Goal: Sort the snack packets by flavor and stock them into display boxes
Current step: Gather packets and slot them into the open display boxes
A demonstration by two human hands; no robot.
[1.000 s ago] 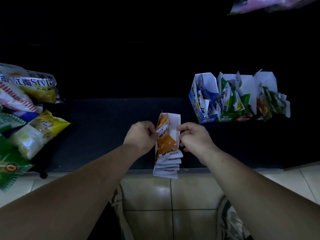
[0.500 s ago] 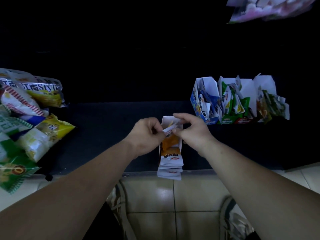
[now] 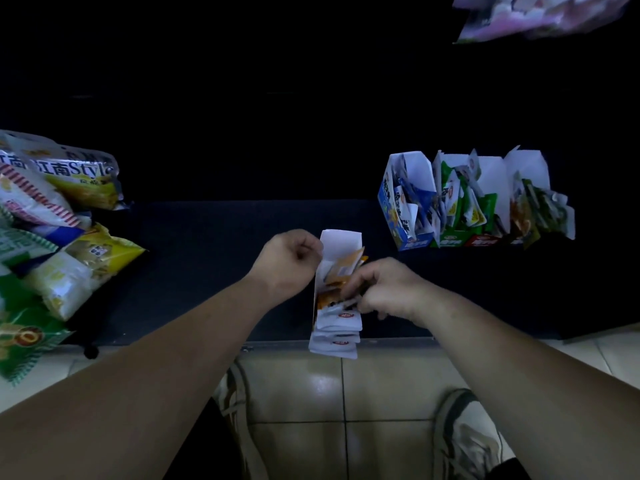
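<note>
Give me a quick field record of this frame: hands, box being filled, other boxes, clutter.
left hand: holds the left wall of the open box
right hand: fingers curled on the orange packets inside that box
box position: on the dark shelf, front end poking past its edge
filled boxes: three side by side at right: blue box, green box, third box
left side: pile of large snack bags
stage: orange packets being arranged, not finished

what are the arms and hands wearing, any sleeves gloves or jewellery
The left forearm and right forearm are bare, no sleeves in view. The left hand and right hand are ungloved; no watch, bracelet or ring shows in the dim light.
</note>
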